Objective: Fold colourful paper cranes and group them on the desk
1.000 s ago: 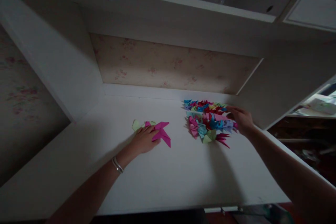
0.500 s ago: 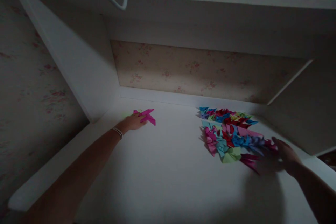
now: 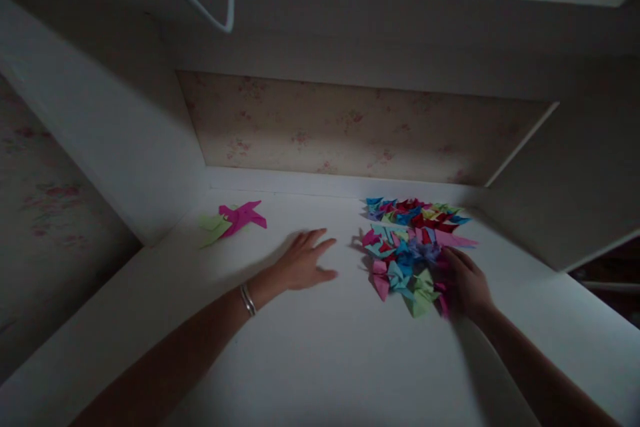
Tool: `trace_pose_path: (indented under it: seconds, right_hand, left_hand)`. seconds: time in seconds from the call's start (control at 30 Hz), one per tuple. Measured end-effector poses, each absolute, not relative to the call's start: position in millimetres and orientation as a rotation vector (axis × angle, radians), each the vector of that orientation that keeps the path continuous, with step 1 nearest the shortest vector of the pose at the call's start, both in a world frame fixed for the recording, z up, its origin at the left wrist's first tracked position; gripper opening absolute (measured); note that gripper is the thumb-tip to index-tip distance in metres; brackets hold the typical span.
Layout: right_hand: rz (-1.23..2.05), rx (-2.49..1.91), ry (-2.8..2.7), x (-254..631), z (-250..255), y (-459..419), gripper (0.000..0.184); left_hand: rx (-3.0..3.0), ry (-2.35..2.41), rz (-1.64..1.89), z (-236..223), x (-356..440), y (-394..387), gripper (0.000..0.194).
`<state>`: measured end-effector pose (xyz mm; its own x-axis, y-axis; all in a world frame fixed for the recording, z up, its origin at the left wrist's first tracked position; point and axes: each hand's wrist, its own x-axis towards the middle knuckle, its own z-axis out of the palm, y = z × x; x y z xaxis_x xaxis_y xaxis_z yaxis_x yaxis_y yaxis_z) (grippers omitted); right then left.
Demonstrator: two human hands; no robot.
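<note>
Beneath the overhead cabinet [image 3: 380,27], a white worktop [image 3: 320,353] spans the scene, its far edge meeting a white strip below the floral wall panel [image 3: 325,130]. Both of the person's forearms reach over it from the near side.

Toward the right part of the far edge lie the folded papers, in two groups. The nearer cluster [image 3: 403,257], the larger, combines pink, blue, turquoise, violet, red and light green pieces. Just beyond it, close to the far edge, the back row [image 3: 415,213] is narrower and mostly blue, red and yellow-green.

The left hand [image 3: 303,265] is over the middle of the worktop, left of the cluster and apart from it, fingers wide and thumb out to the side; contact with the surface cannot be judged. The right hand [image 3: 470,283] is at the right end of the nearer cluster, against its magenta pieces; its fingers are bent, partly hidden and dim, so whether they grip cannot be told.

Near the far left corner, a magenta paper [image 3: 243,216] touches a light green paper [image 3: 215,228]. Smallest, silvery bangles [image 3: 247,300] circle the left wrist.
</note>
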<state>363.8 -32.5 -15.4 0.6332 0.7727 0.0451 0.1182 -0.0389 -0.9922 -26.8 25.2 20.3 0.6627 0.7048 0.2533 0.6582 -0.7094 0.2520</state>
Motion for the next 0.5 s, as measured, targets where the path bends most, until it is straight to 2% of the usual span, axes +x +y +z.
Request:
trace_pose_path:
  seconds: [0.1,0.17,0.33,0.5]
  right_hand:
    - [0.692,-1.472,-0.748,332,-13,-32,0.05]
    - [0.741,-1.419,-0.748,313,-13,-31,0.051]
    - [0.89,-1.313,-0.792,262,-11,-18,0.046]
    - [0.918,-1.302,-0.896,217,-10,10,0.045]
  left_hand:
    - [2.799,0.857,0.533,23,22,-15,0.085]
    - [2.856,0.749,0.536,22,43,-30,0.084]
    - [2.916,0.861,0.531,15,63,-31,0.068]
    - [2.881,1.123,0.553,14,41,-15,0.049]
